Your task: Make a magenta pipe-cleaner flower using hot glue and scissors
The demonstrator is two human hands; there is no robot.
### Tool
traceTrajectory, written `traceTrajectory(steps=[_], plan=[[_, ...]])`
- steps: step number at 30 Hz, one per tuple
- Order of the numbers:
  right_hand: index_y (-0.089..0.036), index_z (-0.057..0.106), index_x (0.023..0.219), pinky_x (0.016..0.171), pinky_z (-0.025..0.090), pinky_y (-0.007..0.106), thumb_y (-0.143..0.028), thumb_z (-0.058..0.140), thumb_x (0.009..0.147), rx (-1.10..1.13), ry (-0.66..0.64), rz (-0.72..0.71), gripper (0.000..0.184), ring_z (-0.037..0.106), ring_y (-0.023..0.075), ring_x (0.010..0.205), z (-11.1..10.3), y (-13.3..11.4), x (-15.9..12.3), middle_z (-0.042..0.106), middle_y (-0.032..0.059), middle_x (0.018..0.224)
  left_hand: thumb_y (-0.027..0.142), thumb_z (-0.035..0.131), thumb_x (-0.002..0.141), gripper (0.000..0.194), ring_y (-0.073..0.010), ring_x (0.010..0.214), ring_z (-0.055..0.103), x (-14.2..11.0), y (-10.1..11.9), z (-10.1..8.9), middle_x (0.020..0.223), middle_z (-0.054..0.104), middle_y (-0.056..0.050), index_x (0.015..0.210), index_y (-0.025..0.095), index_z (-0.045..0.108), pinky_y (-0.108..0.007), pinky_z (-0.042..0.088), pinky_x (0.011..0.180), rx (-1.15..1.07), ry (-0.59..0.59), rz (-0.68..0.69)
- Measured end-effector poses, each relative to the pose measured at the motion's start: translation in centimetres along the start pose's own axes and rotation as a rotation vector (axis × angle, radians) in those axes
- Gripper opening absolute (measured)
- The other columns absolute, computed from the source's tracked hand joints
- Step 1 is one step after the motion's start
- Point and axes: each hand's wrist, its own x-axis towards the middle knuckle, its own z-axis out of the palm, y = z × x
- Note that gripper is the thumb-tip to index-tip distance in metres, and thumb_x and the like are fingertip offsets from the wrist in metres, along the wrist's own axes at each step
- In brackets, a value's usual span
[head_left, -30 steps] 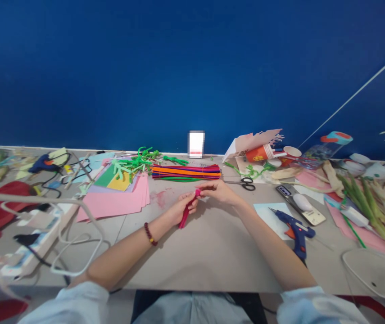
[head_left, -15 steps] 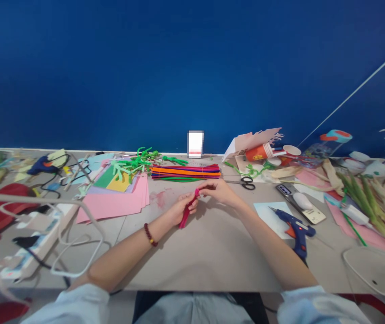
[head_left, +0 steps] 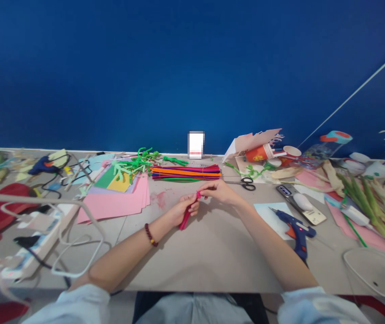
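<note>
My left hand point(head_left: 185, 210) is wrapped round several magenta pipe cleaners point(head_left: 184, 220), whose loose ends point down towards me. At their top end, my right hand point(head_left: 214, 191) pinches the bunched magenta tip between thumb and fingers, so both hands are closed on the same bundle above the table. Just beyond the hands lies a tied bundle of pipe cleaners point(head_left: 185, 172) in red, orange, purple and green. Black-handled scissors point(head_left: 247, 183) rest to the right of that bundle.
Pink paper sheets point(head_left: 111, 207) and green pipe-cleaner stems point(head_left: 141, 158) lie left. A power strip point(head_left: 40, 243) with looping cables stands nearer. To the right are a blue glue gun point(head_left: 298, 231), a phone point(head_left: 285, 191), corn husks point(head_left: 364, 198) and a paper cup point(head_left: 260, 153).
The hands stay almost in place, with the fingers shifting slightly at the top of the magenta bundle. Nothing has been taken up or let go.
</note>
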Motion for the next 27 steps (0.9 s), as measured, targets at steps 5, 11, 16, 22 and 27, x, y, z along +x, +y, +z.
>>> traceTrajectory(steps=[5,11,16,22,27], plan=[[-0.014,0.072,0.079,0.069,0.046,0.029,-0.037,0.068,0.072,0.069,0.014,-0.032,0.025,0.059,0.0156,0.070,0.7,0.7,0.1,0.069,0.0061,0.075,0.029,0.068,0.074,0.023,-0.0038,0.041,0.022,0.1,-0.2,-0.4,0.048,0.032,0.008,0.072,0.013,0.052,-0.018,0.022,0.043,0.003,-0.020,0.029],[-0.014,0.072,0.074,0.070,0.046,0.030,-0.040,0.070,0.068,0.130,0.049,-0.002,0.028,0.058,0.0153,0.069,1.4,0.8,0.1,0.067,0.0052,0.071,0.033,0.068,0.075,0.026,-0.0043,0.042,0.022,0.2,-0.3,-0.5,0.048,0.032,0.007,0.069,0.013,0.052,-0.019,0.022,0.043,-0.019,-0.036,0.043],[-0.014,0.071,0.072,0.068,0.045,0.030,-0.040,0.071,0.067,0.117,0.081,0.006,0.027,0.057,0.0149,0.067,1.6,1.0,0.3,0.066,0.0047,0.069,0.033,0.068,0.075,0.025,-0.0050,0.043,0.023,0.1,-0.1,-0.2,0.047,0.030,0.007,0.075,0.012,0.056,-0.019,0.023,0.043,-0.032,-0.051,0.054],[-0.015,0.072,0.078,0.067,0.044,0.028,-0.042,0.067,0.073,0.096,0.053,0.013,0.028,0.056,0.0144,0.068,1.3,0.5,0.0,0.066,0.0045,0.073,0.031,0.064,0.078,0.021,-0.0052,0.043,0.024,0.1,0.2,-0.3,0.049,0.029,0.007,0.077,0.012,0.056,-0.018,0.025,0.043,-0.053,-0.050,0.008],[-0.017,0.071,0.093,0.068,0.044,0.026,-0.043,0.062,0.079,0.166,-0.016,0.025,0.032,0.056,0.0125,0.070,0.8,0.2,-0.3,0.067,0.0049,0.082,0.027,0.061,0.080,0.016,-0.0056,0.042,0.027,0.1,0.5,-0.3,0.049,0.031,0.006,0.075,0.013,0.055,-0.018,0.026,0.042,-0.099,-0.053,-0.015]])
